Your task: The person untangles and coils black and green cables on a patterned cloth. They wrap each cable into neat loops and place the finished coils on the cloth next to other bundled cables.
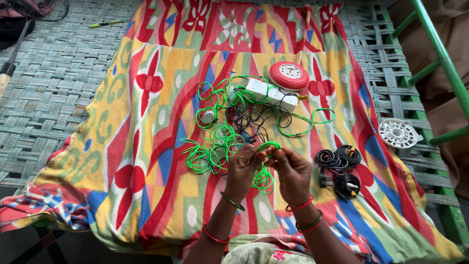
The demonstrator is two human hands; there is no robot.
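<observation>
- Far left, on the woven cot, a wooden-handled tool lies at the edge, and a thin yellow-green pen-like stick rests near the top.
- A bright patterned cloth in red, yellow, green and blue covers the middle of the cot.
- On the cloth, a tangle of green wire spreads in loose coils, mixed with thin black wire near the centre.
- The left hand, bangles at the wrist, is closed in a pinch on a small loop of green wire, with more coils hanging just below.
- The right hand pinches the same loop from the other side, fingers narrow, the two hands almost touching.
- Above them sits a white switch box, touching a round red-and-white case.
- Right of the hands lie black coiled cables with plugs.
- Further right, off the cloth, a white round plastic disc rests by the green metal frame.
</observation>
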